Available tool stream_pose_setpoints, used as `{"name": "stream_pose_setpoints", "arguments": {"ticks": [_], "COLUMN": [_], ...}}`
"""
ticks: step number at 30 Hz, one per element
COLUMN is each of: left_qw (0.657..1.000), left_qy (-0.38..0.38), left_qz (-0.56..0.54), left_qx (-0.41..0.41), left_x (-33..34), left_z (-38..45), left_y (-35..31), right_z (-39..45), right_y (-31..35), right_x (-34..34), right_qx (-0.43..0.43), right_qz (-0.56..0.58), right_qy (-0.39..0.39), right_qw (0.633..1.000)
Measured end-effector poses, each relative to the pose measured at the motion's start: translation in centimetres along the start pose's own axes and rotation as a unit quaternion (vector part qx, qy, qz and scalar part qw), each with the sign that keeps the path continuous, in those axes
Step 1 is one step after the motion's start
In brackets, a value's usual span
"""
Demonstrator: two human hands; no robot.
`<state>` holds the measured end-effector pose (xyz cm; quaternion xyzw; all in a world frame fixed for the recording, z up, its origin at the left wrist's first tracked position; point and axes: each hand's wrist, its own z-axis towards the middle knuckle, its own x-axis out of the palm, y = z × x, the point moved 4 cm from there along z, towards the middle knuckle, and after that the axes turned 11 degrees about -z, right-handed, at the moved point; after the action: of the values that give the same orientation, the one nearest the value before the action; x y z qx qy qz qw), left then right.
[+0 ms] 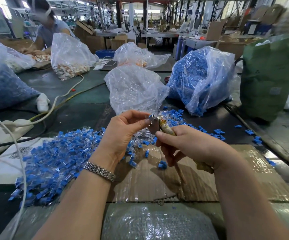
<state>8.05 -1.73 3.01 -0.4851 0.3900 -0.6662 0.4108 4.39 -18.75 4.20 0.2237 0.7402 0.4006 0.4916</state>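
Your left hand pinches the light, slippery blue clip by its sides; your right hand grips the pliers.

Single head cam, wide-angle, faces fwd & down; left hand & right hand close below, table stretching ahead.

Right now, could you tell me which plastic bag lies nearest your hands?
The crumpled clear bag directly behind them, at the centre; the other bags sit farther back.
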Motion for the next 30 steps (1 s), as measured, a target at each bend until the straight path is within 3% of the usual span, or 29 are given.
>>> {"name": "stream_pose_setpoints", "arguments": {"ticks": [9,13,16,19,20,23,25,30], "left_qw": [0.998,0.988,0.941,0.821,0.803,0.808,0.791,0.785], "left_qy": [-0.006,-0.058,-0.118,-0.133,-0.12,-0.038,0.011,0.042], "left_qz": [0.054,0.123,0.311,0.552,0.579,0.582,0.608,0.616], "left_qx": [0.037,0.068,0.057,0.062,0.072,0.078,0.062,0.04], "left_x": [-0.2,-1.6,-2.8,-2.6,-2.2,-0.5,0.5,1.1], "left_z": [0.1,0.5,0.6,0.7,0.7,0.8,1.0,1.2], "left_y": [-0.1,-0.6,-0.5,-0.1,0.1,1.4,2.6,3.7], "right_z": [0.6,0.2,0.3,0.4,0.5,0.4,0.4,0.1], "right_y": [-0.6,-1.5,-3.0,-4.2,-4.4,-4.7,-4.7,-4.6], "right_x": [-0.2,-2.4,-4.0,-4.2,-4.1,-4.1,-4.1,-3.8], "right_qx": [0.004,0.017,0.077,0.152,0.165,0.187,0.198,0.214], "right_qz": [-0.081,-0.134,-0.252,-0.359,-0.383,-0.406,-0.409,-0.422], "right_qy": [-0.034,-0.117,-0.171,-0.153,-0.141,-0.112,-0.099,-0.077], "right_qw": [0.996,0.984,0.949,0.908,0.898,0.887,0.885,0.878]}}
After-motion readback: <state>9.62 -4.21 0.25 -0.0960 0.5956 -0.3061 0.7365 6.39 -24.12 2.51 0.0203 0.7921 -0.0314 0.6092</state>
